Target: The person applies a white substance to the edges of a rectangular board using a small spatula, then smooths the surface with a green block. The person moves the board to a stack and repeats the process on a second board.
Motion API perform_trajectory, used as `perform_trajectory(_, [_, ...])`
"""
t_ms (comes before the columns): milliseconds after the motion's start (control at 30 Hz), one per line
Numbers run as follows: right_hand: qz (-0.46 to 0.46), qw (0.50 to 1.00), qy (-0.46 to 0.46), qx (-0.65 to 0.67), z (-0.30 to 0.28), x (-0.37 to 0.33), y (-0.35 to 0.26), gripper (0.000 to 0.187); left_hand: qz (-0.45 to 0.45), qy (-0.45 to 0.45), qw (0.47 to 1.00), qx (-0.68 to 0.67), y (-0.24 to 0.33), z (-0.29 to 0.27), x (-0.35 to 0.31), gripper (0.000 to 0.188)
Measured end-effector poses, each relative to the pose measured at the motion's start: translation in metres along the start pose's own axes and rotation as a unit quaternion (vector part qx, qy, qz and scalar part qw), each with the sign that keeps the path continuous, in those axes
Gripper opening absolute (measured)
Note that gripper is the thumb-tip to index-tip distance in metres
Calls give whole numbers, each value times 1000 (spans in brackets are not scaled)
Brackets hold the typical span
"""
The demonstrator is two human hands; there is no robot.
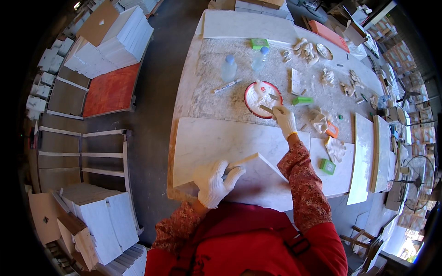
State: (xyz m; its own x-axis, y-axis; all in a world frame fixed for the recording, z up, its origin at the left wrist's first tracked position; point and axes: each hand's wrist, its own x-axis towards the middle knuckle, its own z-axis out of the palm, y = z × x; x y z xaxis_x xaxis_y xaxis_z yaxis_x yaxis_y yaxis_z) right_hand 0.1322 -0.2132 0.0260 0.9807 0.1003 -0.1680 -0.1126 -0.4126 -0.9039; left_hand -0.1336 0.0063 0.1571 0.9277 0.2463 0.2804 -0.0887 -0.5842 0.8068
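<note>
My right hand (pixel 285 121), in a white knit glove, is closed around a small putty knife (pixel 266 109). Its blade reaches over the near rim of a red-rimmed bowl (pixel 247 105) of white paste (pixel 253 97). Inside the bowl rests a white bag-like packet with a red mark (pixel 261 87), along with another flat blade (pixel 273 96). My left hand (pixel 214 182), gloved too, grips a white marble-look tile (pixel 258 171) by its left side, thumb on top. The tile is tilted above a larger pale slab (pixel 207 138) at the table's near edge.
Two clear bottles (pixel 229 69) with blue caps and a marker (pixel 227 86) lie beyond the bowl. Rightward are green boxes (pixel 327 166), crumpled gloves (pixel 318 120) and an orange item (pixel 332 130). Stacked tiles (pixel 113 41) stand on pallets leftward; a fan (pixel 418 175) stands right.
</note>
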Motion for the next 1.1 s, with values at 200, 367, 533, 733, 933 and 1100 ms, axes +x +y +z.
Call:
perform_trajectory(200, [-6,986,-86,144,-39,-89,-108,25,3,14,1000,13,3,-2,1,19])
perform_trajectory(367, [-34,988,-91,119,-63,-156,-171,19,-29,-8,999,-22,8,-5,1,18])
perform_trajectory(533, [-32,982,-97,160,-67,-190,-175,14,22,18,1000,-9,11,-6,5,18])
perform_trajectory(733, [-65,987,-77,123,-65,-207,-171,13,38,62,997,13,23,-9,12,19])
perform_trajectory(933, [-122,986,-55,97,-65,-215,-170,12,47,63,996,37,25,-9,12,22])
perform_trajectory(1100, [-139,986,-38,82,-68,-217,-170,11,27,45,998,33,26,-10,13,22])
